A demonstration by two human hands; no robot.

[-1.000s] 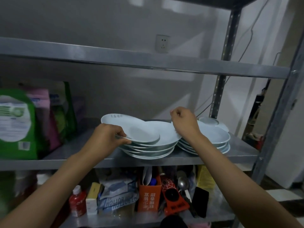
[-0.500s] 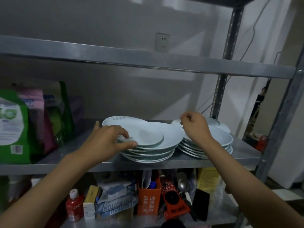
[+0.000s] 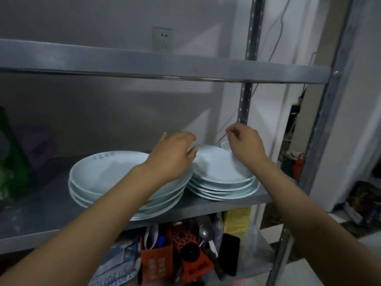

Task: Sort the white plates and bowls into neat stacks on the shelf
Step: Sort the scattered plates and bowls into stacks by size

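Note:
Two stacks of white dishes stand on the metal shelf (image 3: 41, 205). The left stack of wide plates (image 3: 111, 174) is the larger one. To its right is a stack of smaller plates (image 3: 220, 174), with a small white cup (image 3: 224, 144) behind it. My left hand (image 3: 173, 155) reaches over the big stack. Its relaxed fingertips are at the left rim of the small stack's top plate. My right hand (image 3: 245, 143) hovers over the back right of that plate with fingers curled. I see nothing in them.
The upper shelf (image 3: 165, 67) hangs low above my hands and a shelf post (image 3: 245, 100) rises just behind the small stack. A green bag (image 3: 10, 162) stands at far left. The shelf below holds an orange box (image 3: 156, 259), a spoon (image 3: 206, 232) and a black phone (image 3: 228, 252).
My left hand let go of the plate on the big stack and moved right to the small stack. My right hand shifted right and back. The view moved closer.

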